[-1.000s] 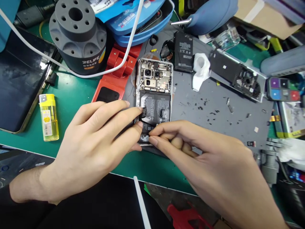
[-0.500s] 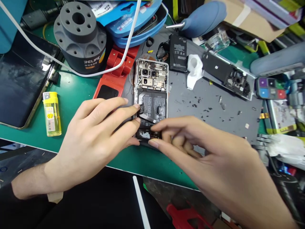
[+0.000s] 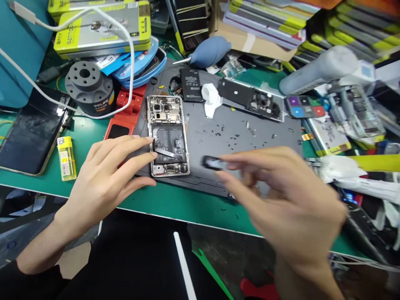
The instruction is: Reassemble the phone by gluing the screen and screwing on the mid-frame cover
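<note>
An opened phone [image 3: 168, 160] lies on the grey mat, its camera board at the far end, its black battery [image 3: 167, 137] in the middle and a bare circuit area at the near end. A flat ribbon cable [image 3: 167, 153] runs slantwise over the battery. My left hand [image 3: 109, 171] is open, fingers spread, with fingertips against the phone's left edge. To the right of the phone, my right hand [image 3: 281, 196] pinches a small black plastic phone part [image 3: 211, 163] between thumb and forefinger, held above the mat. The part is blurred, with a pale patch on top.
Behind the phone lie a loose battery [image 3: 191, 85], crumpled white tissue [image 3: 211, 100] and a removed phone back [image 3: 251, 100]. A blue air blower [image 3: 211, 52] rests farther back. On the left are a yellow lighter [image 3: 66, 158], a dark phone [image 3: 33, 129] and a grey round holder [image 3: 89, 87].
My right hand has lifted the black part from the phone's near end and carried it right, baring the circuitry there. My left hand stays at the phone's left edge. The view has shifted.
</note>
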Demonstrator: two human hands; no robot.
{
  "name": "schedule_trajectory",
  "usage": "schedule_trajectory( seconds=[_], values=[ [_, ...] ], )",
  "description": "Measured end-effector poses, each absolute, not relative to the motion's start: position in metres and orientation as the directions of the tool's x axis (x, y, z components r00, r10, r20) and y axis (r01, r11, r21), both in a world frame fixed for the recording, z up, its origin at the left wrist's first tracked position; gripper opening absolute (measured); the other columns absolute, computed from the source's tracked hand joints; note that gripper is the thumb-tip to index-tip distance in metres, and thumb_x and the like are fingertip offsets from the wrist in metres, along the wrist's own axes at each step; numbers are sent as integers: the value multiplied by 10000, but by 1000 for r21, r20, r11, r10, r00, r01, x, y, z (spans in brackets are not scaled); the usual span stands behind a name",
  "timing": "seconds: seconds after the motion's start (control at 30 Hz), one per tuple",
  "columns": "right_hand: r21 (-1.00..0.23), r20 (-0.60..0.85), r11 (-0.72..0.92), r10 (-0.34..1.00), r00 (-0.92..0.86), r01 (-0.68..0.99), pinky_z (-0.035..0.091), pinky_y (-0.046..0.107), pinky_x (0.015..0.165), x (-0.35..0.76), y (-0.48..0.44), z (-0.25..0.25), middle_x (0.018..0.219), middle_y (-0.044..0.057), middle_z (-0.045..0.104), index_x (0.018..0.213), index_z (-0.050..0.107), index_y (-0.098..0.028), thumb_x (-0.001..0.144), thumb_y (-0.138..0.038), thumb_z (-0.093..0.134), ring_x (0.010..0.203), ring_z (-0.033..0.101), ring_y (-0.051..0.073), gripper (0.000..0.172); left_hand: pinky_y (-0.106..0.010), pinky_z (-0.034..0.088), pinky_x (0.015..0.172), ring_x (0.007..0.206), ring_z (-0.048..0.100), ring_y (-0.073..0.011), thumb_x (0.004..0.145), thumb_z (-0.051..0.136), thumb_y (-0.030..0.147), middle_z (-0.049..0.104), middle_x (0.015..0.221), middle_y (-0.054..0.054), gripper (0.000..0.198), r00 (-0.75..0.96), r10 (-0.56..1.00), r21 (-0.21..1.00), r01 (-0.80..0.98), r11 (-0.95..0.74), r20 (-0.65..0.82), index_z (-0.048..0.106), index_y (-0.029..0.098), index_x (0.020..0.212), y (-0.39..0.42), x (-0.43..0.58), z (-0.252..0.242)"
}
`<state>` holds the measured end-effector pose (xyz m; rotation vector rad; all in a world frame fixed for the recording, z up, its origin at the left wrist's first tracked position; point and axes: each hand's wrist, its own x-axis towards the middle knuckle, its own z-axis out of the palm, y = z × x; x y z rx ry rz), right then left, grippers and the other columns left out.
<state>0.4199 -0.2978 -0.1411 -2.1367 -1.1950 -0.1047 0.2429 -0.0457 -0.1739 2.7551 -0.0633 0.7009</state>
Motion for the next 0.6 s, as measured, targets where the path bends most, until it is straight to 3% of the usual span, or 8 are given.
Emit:
schedule_trajectory(
  seconds=[0.1, 0.2, 0.3, 0.37, 0.5, 0.6],
  values=[
    [-532, 429, -472, 566, 704, 704, 490, 317, 628, 442, -351, -148, 905, -5, 726, 1172, 825, -284, 983, -215, 888, 733, 627, 136, 211, -563, 640, 1128, 1312, 782, -319, 1059, 837, 276, 815, 1382, -72, 287, 847, 98, 323, -90, -942, 522, 758, 289, 1335, -47, 236, -174],
    [-506, 352, -564, 556, 753, 653, 503, 308, 637, 453, -398, -161, 961, 0, 732, 1200, 805, -272, 1052, -270, 809, 703, 613, 123, 148, -614, 641, 1021, 1191, 807, -329, 1035, 843, 221, 847, 1275, 11, 305, 831, 107, 254, -43, -966, 546, 807, 380, 1292, -43, 230, -181],
    [-493, 288, -600, 570, 770, 629, 533, 302, 675, 451, -422, -172, 1005, 10, 715, 1237, 800, -268, 1083, -252, 759, 744, 608, 122, 160, -634, 660, 883, 1099, 828, -331, 1033, 828, 315, 851, 1204, 20, 256, 824, 120, 255, -31, -966, 554, 837, 412, 1270, -38, 229, -186],
    [-477, 296, -614, 562, 773, 629, 536, 294, 670, 446, -426, -176, 1051, 20, 709, 1325, 795, -288, 1088, -219, 744, 756, 598, 120, 252, -686, 665, 913, 1209, 817, -327, 1109, 711, 408, 831, 1225, 23, 200, 839, 192, 314, 27, -949, 509, 833, 391, 1267, -44, 232, -184],
    [-304, 412, -577, 638, 651, 758, 630, 304, 758, 430, -419, -178, 1185, 55, 735, 1529, 719, -331, 1078, -198, 771, 866, 700, 145, 473, -723, 657, 864, 1410, 747, -361, 1139, 465, 739, 833, 1143, 9, 555, 816, 159, 343, -51, -938, 555, 843, 336, 1093, -85, 245, -175],
    [-205, 422, -489, 738, 527, 848, 696, 330, 834, 424, -409, -180, 1208, 68, 773, 1469, 745, -273, 1033, -233, 851, 997, 788, 195, 450, -709, 667, 880, 1444, 724, -365, 1082, 458, 858, 837, 1117, -10, 642, 844, 98, 338, -102, -935, 527, 840, 343, 1037, -120, 256, -173]
  ],
)
